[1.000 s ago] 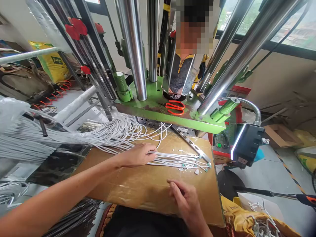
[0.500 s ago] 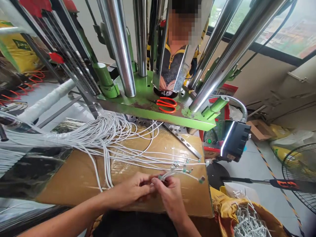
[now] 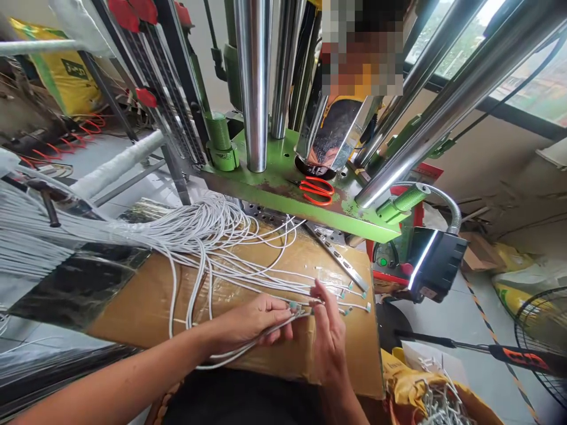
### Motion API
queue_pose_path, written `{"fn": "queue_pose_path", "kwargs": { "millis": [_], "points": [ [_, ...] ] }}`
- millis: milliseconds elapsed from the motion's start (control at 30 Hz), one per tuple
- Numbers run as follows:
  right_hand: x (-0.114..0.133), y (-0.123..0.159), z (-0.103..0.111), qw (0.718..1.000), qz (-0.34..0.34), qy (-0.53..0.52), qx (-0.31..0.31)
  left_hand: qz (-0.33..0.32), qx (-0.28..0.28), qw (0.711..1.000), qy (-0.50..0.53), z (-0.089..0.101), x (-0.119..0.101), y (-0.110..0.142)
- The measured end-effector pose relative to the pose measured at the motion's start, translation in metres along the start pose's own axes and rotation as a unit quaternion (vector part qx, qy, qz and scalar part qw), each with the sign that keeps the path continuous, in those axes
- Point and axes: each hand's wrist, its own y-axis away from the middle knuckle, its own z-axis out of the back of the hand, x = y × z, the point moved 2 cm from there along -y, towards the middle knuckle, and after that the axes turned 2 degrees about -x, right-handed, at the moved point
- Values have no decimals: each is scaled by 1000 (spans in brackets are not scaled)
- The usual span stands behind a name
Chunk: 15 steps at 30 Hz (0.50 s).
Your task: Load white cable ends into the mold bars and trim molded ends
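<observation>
My left hand point(image 3: 261, 321) is closed on several white cables point(image 3: 239, 353) over the cardboard-covered bench. Their small teal and silver connectors point(image 3: 296, 307) poke out past its fingertips toward the right. Just right of these ends is my right hand point(image 3: 330, 339), its fingers stretched upward and apart. Whether its thumb side touches the cable tips is hard to make out. Behind it, more white cable ends with teal connectors point(image 3: 348, 311) lie on the cardboard point(image 3: 283, 366). A large bundle of white cables point(image 3: 208, 221) runs in from the left.
Orange-handled scissors point(image 3: 316, 190) lie on the green machine plate point(image 3: 283, 198), among steel columns point(image 3: 252, 88). A metal strip with slots point(image 3: 339, 257) rests on the bench. At right are a black box lamp point(image 3: 436, 265), a fan point(image 3: 543, 330) and a yellow sack of white scraps point(image 3: 447, 401).
My hands have parted: the right one has let go and opened upward. The left still holds cables, whose loose lengths now hang below it. The view has shifted slightly left.
</observation>
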Motion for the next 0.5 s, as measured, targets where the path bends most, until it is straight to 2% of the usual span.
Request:
{"fn": "queue_pose_path", "kwargs": {
  "millis": [33, 133, 167, 200, 267, 300, 433, 500],
  "points": [
    [-1, -1, 0, 1000, 14, 11, 21, -12, -1, 1000, -10, 0, 1, 0],
    [-3, -14, -1, 980, 85, 64, 169, -54, 2, 999, -4, 0, 5, -3],
    [-5, -21, 1, 971, 97, 89, 197, -60, -8, 998, 11, 0, 8, -4],
    [-8, -29, 5, 967, 102, 120, 200, -57, -25, 998, 30, 1, 10, -6],
    [-17, -45, 17, 958, 115, 216, 150, -41, -64, 995, 64, 3, 13, -8],
    [-21, -51, 24, 943, 132, 278, 125, -33, -80, 993, 76, 4, 14, -9],
    [-30, -51, 49, 836, 213, 496, 99, -30, -100, 987, 126, 10, 14, -9],
    [-29, -50, 62, 806, 227, 542, 77, -35, -103, 982, 157, 12, 13, -9]
  ]
}}
